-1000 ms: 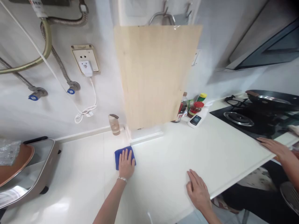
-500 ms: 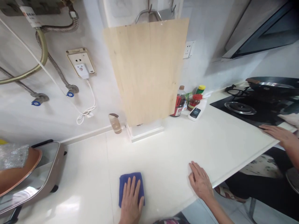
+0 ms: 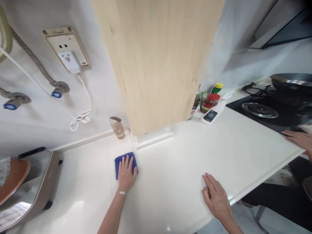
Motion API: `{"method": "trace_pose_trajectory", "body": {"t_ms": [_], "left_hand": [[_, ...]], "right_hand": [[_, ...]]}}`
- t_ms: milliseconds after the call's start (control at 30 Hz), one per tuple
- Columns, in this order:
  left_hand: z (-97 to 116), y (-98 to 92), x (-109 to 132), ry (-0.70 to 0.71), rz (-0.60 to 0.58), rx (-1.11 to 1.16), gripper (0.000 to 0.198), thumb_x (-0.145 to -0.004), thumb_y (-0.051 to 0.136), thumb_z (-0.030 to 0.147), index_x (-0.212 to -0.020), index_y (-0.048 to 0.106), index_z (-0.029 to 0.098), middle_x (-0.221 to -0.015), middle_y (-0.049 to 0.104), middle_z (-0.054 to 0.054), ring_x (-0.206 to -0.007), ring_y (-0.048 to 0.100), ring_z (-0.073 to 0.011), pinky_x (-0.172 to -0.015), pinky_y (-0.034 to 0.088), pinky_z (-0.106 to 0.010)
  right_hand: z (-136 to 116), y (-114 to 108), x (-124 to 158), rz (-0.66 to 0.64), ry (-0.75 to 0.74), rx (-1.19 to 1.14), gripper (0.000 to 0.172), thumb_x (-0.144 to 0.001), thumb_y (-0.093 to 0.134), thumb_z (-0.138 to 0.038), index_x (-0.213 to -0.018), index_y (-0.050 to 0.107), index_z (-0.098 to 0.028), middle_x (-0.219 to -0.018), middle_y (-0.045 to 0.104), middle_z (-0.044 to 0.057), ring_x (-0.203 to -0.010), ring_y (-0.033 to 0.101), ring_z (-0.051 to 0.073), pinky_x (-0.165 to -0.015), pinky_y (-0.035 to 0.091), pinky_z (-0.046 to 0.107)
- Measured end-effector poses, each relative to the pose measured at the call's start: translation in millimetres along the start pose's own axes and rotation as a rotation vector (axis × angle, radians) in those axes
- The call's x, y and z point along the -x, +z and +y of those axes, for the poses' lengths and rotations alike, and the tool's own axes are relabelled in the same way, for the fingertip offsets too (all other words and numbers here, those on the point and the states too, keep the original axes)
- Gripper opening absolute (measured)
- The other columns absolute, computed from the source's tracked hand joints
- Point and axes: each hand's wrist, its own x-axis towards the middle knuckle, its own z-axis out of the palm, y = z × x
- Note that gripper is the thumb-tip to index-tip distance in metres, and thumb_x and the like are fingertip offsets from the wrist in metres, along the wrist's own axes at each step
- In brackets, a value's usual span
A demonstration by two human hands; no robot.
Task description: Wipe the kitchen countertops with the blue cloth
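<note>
Countertop [image 3: 185, 156], white and glossy, runs below a white wall [image 3: 31, 126]. A wooden cutting board [image 3: 158, 61] hangs on that wall and is the reference for all positions below.

Far left of the cutting board, a metal electric pan [image 3: 36, 182] stands on the surface. Above it, still left of the board, two blue-capped water valves [image 3: 57, 94] and a braided hose [image 3: 31, 58] are fixed to the wall. Nearer the board, a wall socket [image 3: 58, 37] carries a white plug [image 3: 69, 61]; its cable [image 3: 81, 115] hangs coiled beneath. Just left of the board's lower edge stands a small brown-capped container [image 3: 117, 127].

Below the board's lower left corner lies the blue cloth [image 3: 117, 164], folded, flat on the countertop. The left hand [image 3: 126, 174] rests on it palm down, fingers extended and slightly spread, gripping nothing.

Below the board's right side, the right hand [image 3: 216, 198] lies flat near the counter's front edge, fingers straight, empty.

Right of the board stand sauce bottles [image 3: 210, 101], with a white bottle [image 3: 212, 114] lying on its side. Farther right sits a black gas hob [image 3: 260, 110] bearing a wok [image 3: 292, 81]. Another person's hand [image 3: 299, 139] rests at the counter edge there.
</note>
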Motion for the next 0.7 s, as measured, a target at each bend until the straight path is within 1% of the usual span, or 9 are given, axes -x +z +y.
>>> {"method": "trace_pose_trajectory", "body": {"t_ms": [100,200,300,400,500,567,633,700], "left_hand": [[-11,12.5,-39,-0.06,0.001,0.0,0.054,-0.097,0.04,0.035,-0.148,0.045,0.015,-0.158,0.037,-0.013,-0.148,0.027,-0.0334,-0.121,0.026,-0.055],[-21,22.7,-71,-0.085,-0.017,0.011,0.054,-0.097,0.038,0.034,-0.147,0.046,0.014,-0.157,0.038,-0.013,-0.148,0.028,-0.0328,-0.122,0.023,-0.053],[-28,30.9,-95,-0.089,-0.036,0.025,0.054,-0.097,0.035,0.034,-0.147,0.046,0.015,-0.158,0.037,-0.012,-0.148,0.027,-0.0312,-0.123,0.021,-0.052],[-32,37.0,-112,-0.106,-0.043,0.031,0.056,-0.097,0.034,0.035,-0.148,0.044,0.014,-0.159,0.036,-0.012,-0.149,0.025,-0.0308,-0.123,0.019,-0.052],[-31,39.3,-123,-0.136,-0.054,0.04,0.057,-0.097,0.034,0.036,-0.15,0.042,0.014,-0.159,0.035,-0.012,-0.15,0.024,-0.0311,-0.123,0.018,-0.053],[-29,38.0,-123,-0.149,-0.069,0.049,0.058,-0.097,0.034,0.036,-0.15,0.042,0.014,-0.159,0.035,-0.013,-0.149,0.024,-0.0316,-0.123,0.019,-0.054],[-24,34.7,-116,-0.153,-0.081,0.056,0.058,-0.097,0.034,0.036,-0.149,0.042,0.013,-0.159,0.035,-0.014,-0.149,0.024,-0.0325,-0.123,0.019,-0.054],[-17,29.9,-101,-0.153,-0.082,0.052,0.058,-0.097,0.034,0.036,-0.149,0.042,0.011,-0.159,0.034,-0.015,-0.149,0.023,-0.0336,-0.123,0.018,-0.054]], "right_hand": [[0,-2,0,-0.032,0.02,-0.016,0.059,-0.095,0.04,-0.029,-0.153,0.032,-0.023,-0.15,0.048,0.009,-0.136,0.047,0.028,-0.115,0.038,0.054],[-1,-3,-1,-0.056,0.039,-0.017,0.059,-0.095,0.039,-0.029,-0.153,0.032,-0.024,-0.15,0.048,0.009,-0.136,0.046,0.028,-0.115,0.037,0.053],[-1,-5,-2,-0.077,0.05,-0.014,0.059,-0.094,0.039,-0.03,-0.153,0.032,-0.025,-0.15,0.047,0.008,-0.137,0.046,0.028,-0.115,0.037,0.053],[-2,-6,-3,-0.089,0.057,-0.01,0.059,-0.094,0.039,-0.03,-0.153,0.032,-0.025,-0.15,0.047,0.009,-0.136,0.046,0.029,-0.115,0.037,0.054],[-4,-8,-5,-0.084,0.05,-0.005,0.06,-0.094,0.039,-0.03,-0.153,0.031,-0.024,-0.15,0.047,0.009,-0.136,0.046,0.029,-0.115,0.037,0.054],[-5,-10,-6,-0.073,0.044,-0.004,0.06,-0.094,0.039,-0.029,-0.153,0.031,-0.024,-0.151,0.046,0.009,-0.137,0.046,0.029,-0.114,0.038,0.054],[-7,-11,-7,-0.06,0.04,-0.004,0.06,-0.094,0.039,-0.028,-0.153,0.031,-0.024,-0.151,0.046,0.01,-0.137,0.046,0.029,-0.113,0.038,0.053],[-7,-11,-7,-0.047,0.035,-0.007,0.06,-0.094,0.039,-0.027,-0.153,0.031,-0.023,-0.15,0.047,0.01,-0.137,0.046,0.028,-0.113,0.039,0.053]]}}
